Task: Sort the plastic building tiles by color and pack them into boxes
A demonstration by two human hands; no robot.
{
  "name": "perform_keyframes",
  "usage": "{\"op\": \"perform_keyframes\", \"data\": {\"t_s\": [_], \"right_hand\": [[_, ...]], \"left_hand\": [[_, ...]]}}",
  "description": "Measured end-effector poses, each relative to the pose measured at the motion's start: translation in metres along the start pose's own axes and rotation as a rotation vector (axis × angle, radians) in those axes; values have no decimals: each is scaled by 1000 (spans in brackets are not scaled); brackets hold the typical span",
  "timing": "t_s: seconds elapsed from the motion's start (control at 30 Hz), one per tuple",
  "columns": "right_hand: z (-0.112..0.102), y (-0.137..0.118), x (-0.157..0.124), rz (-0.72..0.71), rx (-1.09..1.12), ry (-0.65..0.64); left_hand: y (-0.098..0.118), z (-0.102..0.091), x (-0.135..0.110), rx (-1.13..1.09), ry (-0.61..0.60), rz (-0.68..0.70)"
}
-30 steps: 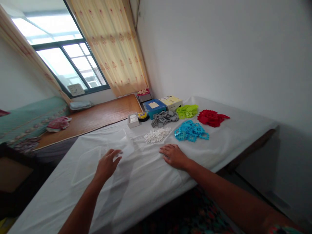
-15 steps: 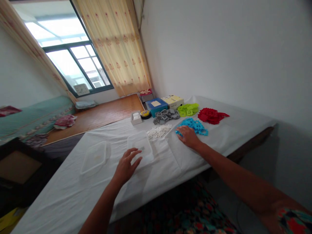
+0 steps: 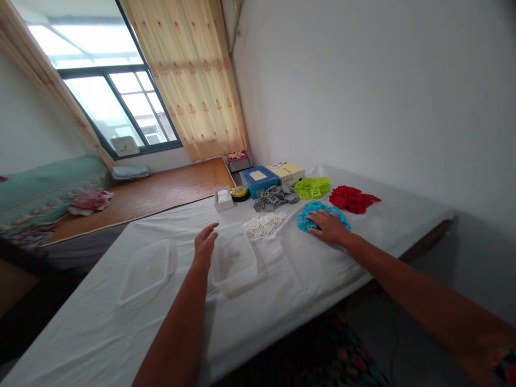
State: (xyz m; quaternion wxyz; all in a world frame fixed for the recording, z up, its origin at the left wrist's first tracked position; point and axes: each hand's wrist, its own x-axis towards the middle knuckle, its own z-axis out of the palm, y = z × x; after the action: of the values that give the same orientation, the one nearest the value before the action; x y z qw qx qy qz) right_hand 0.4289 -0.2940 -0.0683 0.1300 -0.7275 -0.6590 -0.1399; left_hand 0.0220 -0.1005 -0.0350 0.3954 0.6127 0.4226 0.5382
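My right hand (image 3: 328,226) lies palm down on a pile of blue plastic lattice pieces (image 3: 320,214), fingers spread over it. My left hand (image 3: 204,246) hovers with fingers loosely apart at the left rim of a clear plastic container (image 3: 236,260) on the white cloth; it holds nothing. A clear lid (image 3: 147,270) lies to the left of that hand. Other piles lie beyond: white pieces (image 3: 266,222), grey pieces (image 3: 276,197), green pieces (image 3: 311,187) and red pieces (image 3: 351,199).
The table under a white sheet (image 3: 100,328) runs along a white wall. At its far end stand a blue box (image 3: 258,179), a yellow box (image 3: 288,172), a small white box (image 3: 223,198) and a tape roll (image 3: 241,192). A wooden bed platform (image 3: 157,193) lies beyond.
My right hand has slid forward from the bare cloth onto the blue pile. My left hand has moved up to the left side of the clear container.
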Motion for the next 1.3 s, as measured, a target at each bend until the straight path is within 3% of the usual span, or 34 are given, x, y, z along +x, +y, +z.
{"op": "perform_keyframes", "data": {"t_s": [0.2,0.37,0.63,0.73,1.07,1.3], "right_hand": [[-13,27,19,7,74,82],[-18,38,20,219,34,132],[-10,-10,20,154,-64,-122],[-6,-17,21,174,-86,-184],[8,-22,8,175,-135,-6],[3,-26,11,183,-76,8]], "left_hand": [[-14,0,-7,-129,-16,-74],[-7,4,-16,-171,76,-87],[-5,3,-17,-139,60,-78],[-5,3,-19,-152,74,-76],[-6,3,-21,-145,79,-65],[-5,2,-20,-117,70,-59]]}}
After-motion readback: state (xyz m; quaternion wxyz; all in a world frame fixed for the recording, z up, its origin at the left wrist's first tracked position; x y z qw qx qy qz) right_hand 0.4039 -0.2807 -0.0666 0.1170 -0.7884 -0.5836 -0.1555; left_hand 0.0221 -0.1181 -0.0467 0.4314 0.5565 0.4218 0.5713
